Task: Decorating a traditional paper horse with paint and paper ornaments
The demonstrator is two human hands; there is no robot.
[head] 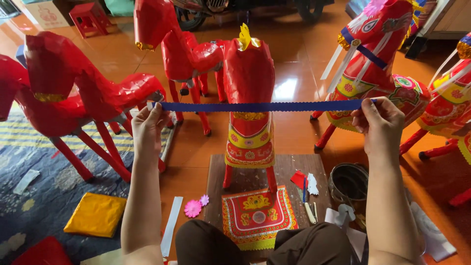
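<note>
Blue paper strip (pixel 260 106) stretches level, left hand (pixel 147 128) to right hand (pixel 379 125).

1. Glossy orange-brown tile floor (pixel 294 54), bright light glare at centre.
2. Blue patterned rug (pixel 44 191) on the left, striped edge.
3. Red plastic stool (pixel 89 17) top left, cardboard box (pixel 41 12) just beside it.
4. Vehicle wheel (pixel 189 17) along the top edge.

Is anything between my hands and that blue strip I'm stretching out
No. The left hand and right hand pinch the ends of the blue strip. The red paper horse stands just behind it.
</note>
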